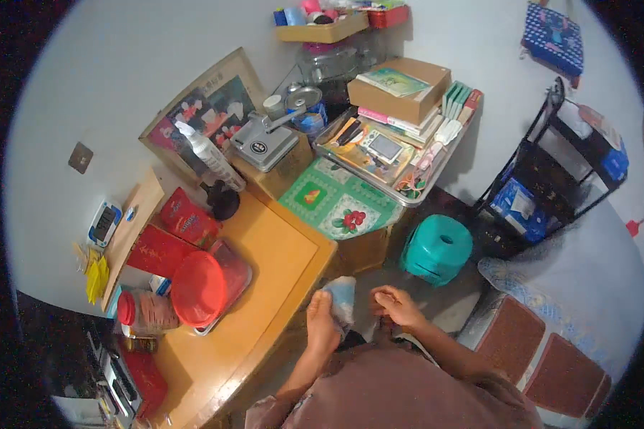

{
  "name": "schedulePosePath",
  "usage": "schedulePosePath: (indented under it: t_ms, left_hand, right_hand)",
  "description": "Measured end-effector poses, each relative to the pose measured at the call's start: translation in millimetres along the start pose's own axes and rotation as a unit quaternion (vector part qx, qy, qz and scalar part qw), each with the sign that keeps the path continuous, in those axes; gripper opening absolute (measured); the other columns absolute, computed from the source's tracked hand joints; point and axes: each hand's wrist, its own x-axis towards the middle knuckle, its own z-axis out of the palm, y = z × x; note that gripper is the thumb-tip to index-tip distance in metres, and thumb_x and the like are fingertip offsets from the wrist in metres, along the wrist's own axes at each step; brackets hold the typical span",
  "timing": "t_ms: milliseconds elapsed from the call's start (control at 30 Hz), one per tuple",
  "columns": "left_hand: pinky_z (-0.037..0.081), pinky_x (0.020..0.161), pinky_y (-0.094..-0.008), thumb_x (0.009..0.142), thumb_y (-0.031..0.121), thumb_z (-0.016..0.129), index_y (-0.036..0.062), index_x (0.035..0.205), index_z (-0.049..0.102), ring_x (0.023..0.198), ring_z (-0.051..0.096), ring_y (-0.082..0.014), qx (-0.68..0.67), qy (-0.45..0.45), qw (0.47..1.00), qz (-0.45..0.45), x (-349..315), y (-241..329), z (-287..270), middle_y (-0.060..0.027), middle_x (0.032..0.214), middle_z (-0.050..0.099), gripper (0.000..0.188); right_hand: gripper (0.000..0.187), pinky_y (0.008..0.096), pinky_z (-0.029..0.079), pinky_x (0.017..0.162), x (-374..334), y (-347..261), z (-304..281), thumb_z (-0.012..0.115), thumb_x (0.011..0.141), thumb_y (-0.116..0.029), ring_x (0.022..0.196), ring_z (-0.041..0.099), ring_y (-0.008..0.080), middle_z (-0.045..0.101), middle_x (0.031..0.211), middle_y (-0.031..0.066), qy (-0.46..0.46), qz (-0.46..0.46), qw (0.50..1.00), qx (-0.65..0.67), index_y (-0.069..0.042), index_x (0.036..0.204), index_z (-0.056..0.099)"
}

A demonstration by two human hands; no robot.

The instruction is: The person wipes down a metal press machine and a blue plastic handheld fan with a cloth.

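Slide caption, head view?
Left hand holds a pale blue-and-white item beside the wooden desk; right hand stands apart.

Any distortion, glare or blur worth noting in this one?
Head view: the fisheye leaves black corners and bows the desk edge; head view: pale sheen on the desk's near edge, low in the picture; head view: the blue-white item in the left hand looks soft, its detail unclear.

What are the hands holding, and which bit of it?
The left hand holds a pale blue-and-white bundle by its left side. Nothing can be seen in the right hand.
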Motion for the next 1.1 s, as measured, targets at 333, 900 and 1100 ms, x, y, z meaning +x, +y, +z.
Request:
schedulePosePath:
  t_ms: [333,900,1100]
  left_hand:
    - [0.046,0.093,-0.036,0.088,0.017,0.061,0.002,0.099,0.063,0.114,0.054,-0.0342,0.577,-0.349,0.699,0.239,64,5,72,-0.0177,0.135,0.047,0.018]
    - [0.049,0.087,-0.0374,0.084,0.006,0.064,0.0013,0.102,0.063,0.101,0.062,-0.0327,0.419,-0.273,0.777,0.382,187,105,112,-0.0166,0.113,0.062,0.019]
    - [0.049,0.085,-0.0375,0.084,0.001,0.061,0.003,0.106,0.064,0.101,0.062,-0.0322,0.505,-0.181,0.763,0.361,251,97,135,-0.0161,0.109,0.064,0.022]
  right_hand:
    - [0.042,0.036,0.049,0.092,45,-44,-11,0.045,0.098,-0.036,0.103,0.06,0.0214,0.06,0.117,0.0088,-0.016,-0.116,0.969,0.218,-0.006,0.127,0.051]
    - [0.039,0.0319,0.05,0.079,189,-129,-34,0.066,0.081,-0.028,0.087,0.058,0.021,0.056,0.097,0.0079,-0.124,-0.099,0.978,0.138,-0.006,0.111,0.053]
    - [0.033,0.0313,0.05,0.055,223,-181,-84,0.059,0.087,-0.037,0.064,0.057,0.0203,0.058,0.081,0.0078,-0.116,-0.013,0.991,0.063,-0.004,0.092,0.057]
